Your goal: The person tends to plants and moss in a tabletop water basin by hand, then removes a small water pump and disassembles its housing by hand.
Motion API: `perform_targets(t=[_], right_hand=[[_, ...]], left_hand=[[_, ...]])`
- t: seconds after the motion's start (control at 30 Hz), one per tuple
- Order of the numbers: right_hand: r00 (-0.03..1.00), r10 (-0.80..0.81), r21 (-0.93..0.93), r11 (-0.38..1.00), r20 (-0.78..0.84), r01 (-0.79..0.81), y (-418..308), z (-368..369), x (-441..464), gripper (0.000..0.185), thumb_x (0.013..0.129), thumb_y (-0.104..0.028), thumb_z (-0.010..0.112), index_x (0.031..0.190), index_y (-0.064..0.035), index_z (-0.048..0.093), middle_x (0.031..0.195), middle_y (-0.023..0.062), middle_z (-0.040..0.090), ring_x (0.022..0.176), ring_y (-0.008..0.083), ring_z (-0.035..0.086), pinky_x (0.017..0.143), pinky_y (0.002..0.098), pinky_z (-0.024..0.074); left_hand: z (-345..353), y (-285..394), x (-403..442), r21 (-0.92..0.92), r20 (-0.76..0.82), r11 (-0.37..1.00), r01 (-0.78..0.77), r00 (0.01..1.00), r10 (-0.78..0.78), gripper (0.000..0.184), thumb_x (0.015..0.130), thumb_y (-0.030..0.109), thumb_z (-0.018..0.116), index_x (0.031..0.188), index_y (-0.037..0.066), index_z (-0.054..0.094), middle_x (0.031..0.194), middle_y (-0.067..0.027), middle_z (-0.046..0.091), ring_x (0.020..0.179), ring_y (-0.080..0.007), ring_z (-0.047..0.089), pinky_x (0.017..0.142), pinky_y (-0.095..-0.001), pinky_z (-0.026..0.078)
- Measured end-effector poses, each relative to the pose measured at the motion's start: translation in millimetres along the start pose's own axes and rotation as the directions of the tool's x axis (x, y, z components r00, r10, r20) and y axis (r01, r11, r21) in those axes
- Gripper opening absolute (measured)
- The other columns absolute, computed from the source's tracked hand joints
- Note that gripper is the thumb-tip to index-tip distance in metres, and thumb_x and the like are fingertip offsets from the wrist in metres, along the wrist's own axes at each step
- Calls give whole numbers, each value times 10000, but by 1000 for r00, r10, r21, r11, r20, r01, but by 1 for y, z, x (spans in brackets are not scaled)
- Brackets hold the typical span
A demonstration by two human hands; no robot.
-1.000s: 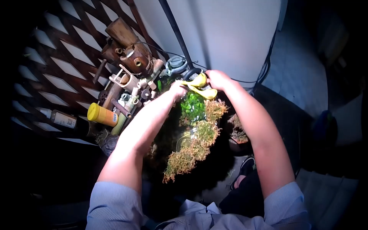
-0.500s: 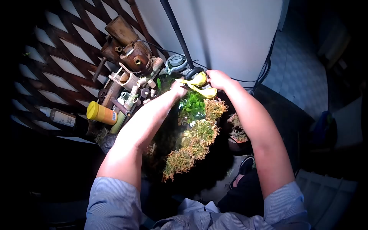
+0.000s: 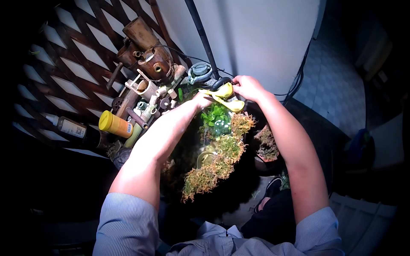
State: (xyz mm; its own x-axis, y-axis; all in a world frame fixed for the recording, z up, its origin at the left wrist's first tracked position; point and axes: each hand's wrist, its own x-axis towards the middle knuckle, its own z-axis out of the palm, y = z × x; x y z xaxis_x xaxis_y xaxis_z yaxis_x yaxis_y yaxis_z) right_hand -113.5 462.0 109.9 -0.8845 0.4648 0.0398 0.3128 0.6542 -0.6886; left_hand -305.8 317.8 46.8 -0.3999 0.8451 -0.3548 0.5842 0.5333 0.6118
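My left hand [image 3: 204,100] reaches in from the left, against the narrow end of a bright yellow two-lobed piece [image 3: 223,91]. Its fingertips are hidden beneath or behind that piece. On the other side, my right hand [image 3: 247,88] has its fingers bent together beside a black ring-like loop [image 3: 220,82]; what they pinch, if anything, is too small to tell. The yellow piece lies between both hands, over the far end of a planted water basin. Below it are green leaves [image 3: 214,114] and a strip of yellow-brown moss [image 3: 228,147].
On the left stand brown bamboo pots [image 3: 156,66], small bamboo pieces, a yellow tub [image 3: 115,123] and a labelled bottle [image 3: 70,128]. A blue-grey ceramic piece [image 3: 200,72] sits beside a black pole [image 3: 203,36]. A mossy pot [image 3: 265,145] is right of the basin.
The view has shifted slightly. The fingers of my right hand have moved a little beside the black loop. My left hand and the yellow piece stay nearly in place together.
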Motion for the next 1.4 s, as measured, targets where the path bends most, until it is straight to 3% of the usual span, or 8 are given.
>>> perform_targets(t=[0.1,0.4,0.5,0.87,1.0,1.07,1.27,1.4], right_hand=[[1000,-8,-54,999,15,9,-5,-8,-2,360,839,-256,584,1134,-52,607,1020,142,663,961,278,630,847,377,483],[998,-41,12,999,-41,42,-22,-21,-18,357,847,-239,580,1170,-87,591,975,108,684,912,264,649,821,366,495],[999,-25,71,997,-42,28,-20,-20,-22,356,844,-227,572,1169,-83,589,959,110,685,901,263,648,811,364,493],[996,-50,114,992,-75,58,-19,-21,-40,354,854,-216,567,1162,-43,593,933,134,675,844,228,645,775,330,487],[999,-1,135,991,-50,8,-25,-28,-50,353,859,-219,569,1160,-38,593,973,141,670,869,218,639,784,329,484],[999,15,135,991,-42,-10,-22,-27,-50,352,861,-220,569,1159,-35,592,985,144,668,872,215,637,787,328,483],[992,5,178,984,-124,17,-6,-24,-54,352,870,-227,566,1158,-25,591,973,140,671,863,209,636,786,319,483],[994,51,194,980,-97,-32,-9,-26,-58,340,854,-239,573,1150,-74,607,989,117,681,903,237,651,802,336,489]], left_hand=[[-1,1,3,-7,-77,986,-164,984,163,347,789,295,680,1060,79,656,983,-91,687,858,-180,624,769,-318,486],[-13,17,-19,50,16,987,-154,988,154,289,820,180,621,1077,50,630,1009,-68,668,889,-148,594,805,-302,483],[-17,37,-46,-190,57,978,-85,994,98,361,815,241,674,1125,65,622,1078,-46,638,965,-151,555,832,-304,458],[-24,13,-12,357,46,901,-247,968,247,352,820,364,645,1014,71,660,965,-111,681,889,-234,630,783,-340,489],[-23,9,-8,328,86,907,-262,965,248,336,823,358,646,1008,79,667,982,-107,676,937,-242,626,805,-340,490],[-22,13,-19,331,-6,943,34,999,-33,350,808,371,657,1010,85,670,990,-109,674,940,-240,625,810,-349,490],[-22,-40,22,540,95,821,-188,982,162,316,757,348,654,888,61,671,880,-116,673,887,-240,632,740,-338,498],[-25,18,-24,452,-71,847,280,958,-279,378,692,265,713,984,30,663,930,-154,673,894,-265,637,775,-351,498]])
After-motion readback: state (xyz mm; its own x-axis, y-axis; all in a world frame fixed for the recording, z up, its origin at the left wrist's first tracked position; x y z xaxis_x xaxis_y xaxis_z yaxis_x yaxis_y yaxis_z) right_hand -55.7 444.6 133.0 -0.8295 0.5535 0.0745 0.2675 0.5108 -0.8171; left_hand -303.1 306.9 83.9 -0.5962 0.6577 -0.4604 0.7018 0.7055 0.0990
